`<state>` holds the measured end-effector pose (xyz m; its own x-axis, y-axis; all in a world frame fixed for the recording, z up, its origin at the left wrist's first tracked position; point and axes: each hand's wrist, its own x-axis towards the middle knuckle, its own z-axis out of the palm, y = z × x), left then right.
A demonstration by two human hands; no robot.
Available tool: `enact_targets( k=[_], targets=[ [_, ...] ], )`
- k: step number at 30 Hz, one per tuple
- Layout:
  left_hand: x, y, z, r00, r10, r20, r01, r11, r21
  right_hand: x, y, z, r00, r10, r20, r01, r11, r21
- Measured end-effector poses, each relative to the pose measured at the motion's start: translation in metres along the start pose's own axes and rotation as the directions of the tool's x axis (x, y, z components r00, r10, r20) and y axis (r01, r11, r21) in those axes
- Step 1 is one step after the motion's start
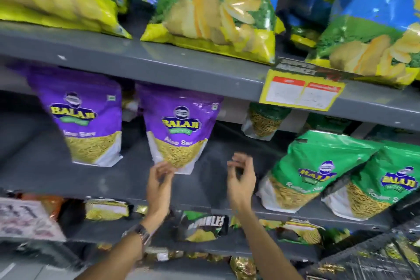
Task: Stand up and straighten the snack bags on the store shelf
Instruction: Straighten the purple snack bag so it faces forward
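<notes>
Two purple bags [180,129] were seen upright on the shelf [127,177], two green bags [311,170] leaning leftward. The left hand [160,179] touched one purple bag's base; the right hand [241,177] was curled, empty.

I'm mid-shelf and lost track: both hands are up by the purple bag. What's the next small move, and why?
Probably shift the right hand over to the green bags, which lean sideways on the middle shelf. The purple bag by the left hand already looks upright, and the right hand is empty.
</notes>
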<state>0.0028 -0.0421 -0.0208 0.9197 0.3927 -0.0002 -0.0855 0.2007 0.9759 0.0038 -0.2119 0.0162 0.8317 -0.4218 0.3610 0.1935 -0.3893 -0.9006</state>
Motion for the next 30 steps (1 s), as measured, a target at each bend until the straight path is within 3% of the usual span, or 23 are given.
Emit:
enact_targets(
  k=[3,6,8,11,14,23,30],
  targets=[
    [0.038,0.019,-0.033,0.997,0.051,-0.058,-0.05,0.999,0.011,0.028,-0.025,0.049,0.947,0.301,0.115,-0.322,0.896,0.305],
    [0.074,0.028,-0.047,0.992,0.015,0.126,-0.04,0.979,0.199,0.039,-0.035,0.073,0.836,0.495,0.236,-0.548,0.756,0.358],
    [0.087,0.033,-0.05,0.953,-0.024,0.303,-0.066,0.957,0.283,0.041,-0.035,0.08,0.791,0.531,0.305,-0.608,0.737,0.295],
    [0.089,0.038,-0.05,0.877,-0.127,0.464,-0.019,0.954,0.298,0.042,-0.034,0.086,0.786,0.544,0.294,-0.608,0.768,0.204],
    [0.087,0.03,-0.051,0.906,-0.156,0.394,0.086,0.978,0.19,0.037,-0.034,0.087,0.807,0.53,0.262,-0.581,0.792,0.189],
    [0.074,0.033,-0.063,0.922,-0.143,0.359,0.057,0.97,0.238,0.012,-0.032,0.073,0.856,0.455,0.245,-0.498,0.852,0.159],
    [0.062,0.031,-0.082,0.895,-0.172,0.411,0.063,0.962,0.265,-0.017,-0.032,0.055,0.885,0.409,0.221,-0.445,0.882,0.152]
  ],
)
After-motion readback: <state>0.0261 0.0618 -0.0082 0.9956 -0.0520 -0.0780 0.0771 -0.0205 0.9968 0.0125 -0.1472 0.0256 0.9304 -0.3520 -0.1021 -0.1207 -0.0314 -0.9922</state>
